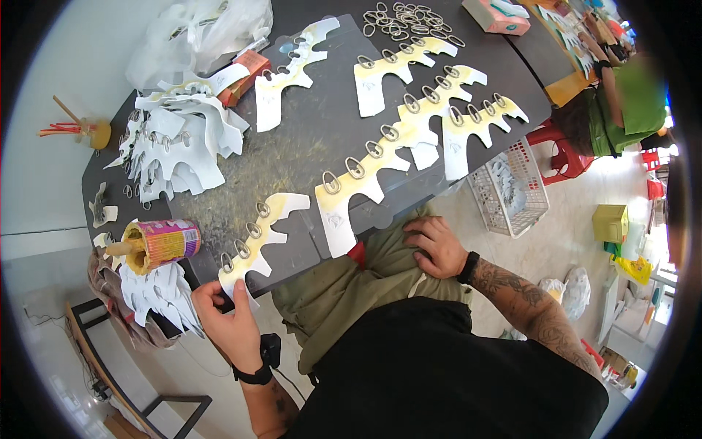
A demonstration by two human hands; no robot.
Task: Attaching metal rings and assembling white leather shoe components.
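White cutout [257,243] is pinched and partly hidden by left hand [228,314], right hand [437,247] loosely spread.

White cutouts [259,246] — yellow-smeared, dark-grey table [504,73], purple-and-yellow can [170,241]

no words are clear enough to read. the yellow and purple can [159,245] has a barcode [191,238] and tiny print. some white cut-out pieces [362,189] have little dark marks [336,219], too blurry to tell.
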